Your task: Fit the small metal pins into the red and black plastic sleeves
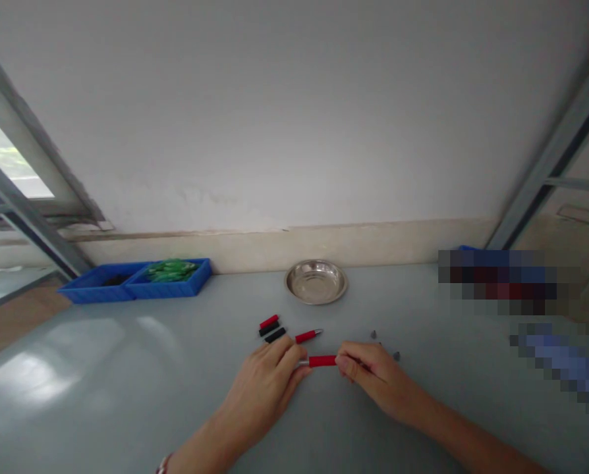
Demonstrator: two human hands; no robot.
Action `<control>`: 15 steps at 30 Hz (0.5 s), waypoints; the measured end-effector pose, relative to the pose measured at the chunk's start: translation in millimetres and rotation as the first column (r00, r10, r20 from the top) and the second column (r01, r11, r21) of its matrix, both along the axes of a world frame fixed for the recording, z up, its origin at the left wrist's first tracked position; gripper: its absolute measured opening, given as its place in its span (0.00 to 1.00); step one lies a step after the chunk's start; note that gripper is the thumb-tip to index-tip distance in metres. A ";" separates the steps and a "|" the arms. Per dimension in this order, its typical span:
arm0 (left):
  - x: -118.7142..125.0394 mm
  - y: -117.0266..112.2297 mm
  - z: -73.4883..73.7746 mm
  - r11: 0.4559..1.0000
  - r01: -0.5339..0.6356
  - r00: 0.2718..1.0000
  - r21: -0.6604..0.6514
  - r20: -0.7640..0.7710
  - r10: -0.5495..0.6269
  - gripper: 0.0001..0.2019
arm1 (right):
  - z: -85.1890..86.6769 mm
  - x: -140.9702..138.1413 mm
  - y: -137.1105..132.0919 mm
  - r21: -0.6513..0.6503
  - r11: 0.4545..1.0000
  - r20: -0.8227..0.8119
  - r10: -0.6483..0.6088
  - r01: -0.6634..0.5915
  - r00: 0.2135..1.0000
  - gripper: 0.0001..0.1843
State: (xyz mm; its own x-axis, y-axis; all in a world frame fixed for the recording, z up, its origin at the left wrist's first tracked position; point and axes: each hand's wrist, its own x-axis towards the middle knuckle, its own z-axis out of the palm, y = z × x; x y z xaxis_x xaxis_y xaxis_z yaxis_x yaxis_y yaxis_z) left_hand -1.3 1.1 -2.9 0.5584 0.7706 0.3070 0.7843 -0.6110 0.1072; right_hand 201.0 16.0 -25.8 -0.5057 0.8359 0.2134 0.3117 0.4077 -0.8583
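Note:
Both my hands grip one red pen (322, 361) low over the grey table (126, 382). My left hand (269, 378) pinches its silver tip end, fingers closed. My right hand (371, 375) is closed round the other end of the red barrel. Just beyond lies a second red pen part with a silver tip (308, 336). To its left lie a short red piece (269, 321) and two black pieces (272, 332). Small grey tips (396, 355) lie scattered right of my right hand.
A round steel dish (316, 281) stands near the back wall. Two blue trays (136, 282) sit at the back left, one holding green parts (172, 269). Blurred-out items lie at the right edge. Metal frame posts rise at both sides.

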 end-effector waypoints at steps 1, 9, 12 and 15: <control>0.2 -0.7 0.2 1.000 0.006 1.000 0.005 -0.008 -0.006 0.11 | 0.2 0.0 -0.7 0.004 1.000 0.008 0.000 0.000 1.000 0.17; 3.2 -8.5 -1.9 0.995 0.054 0.999 -0.079 0.012 -0.053 0.14 | -4.4 1.8 -1.7 0.129 0.992 0.102 -0.001 -0.012 0.995 0.15; 4.1 -8.8 -2.0 0.990 0.048 0.998 -0.133 0.051 -0.041 0.14 | -3.8 3.9 -0.6 0.183 0.983 0.139 -0.009 -0.016 0.990 0.13; 3.8 -8.2 -1.4 0.985 0.042 0.995 -0.167 0.099 -0.026 0.14 | -2.6 6.0 0.9 0.238 0.971 0.153 -0.022 -0.016 0.988 0.10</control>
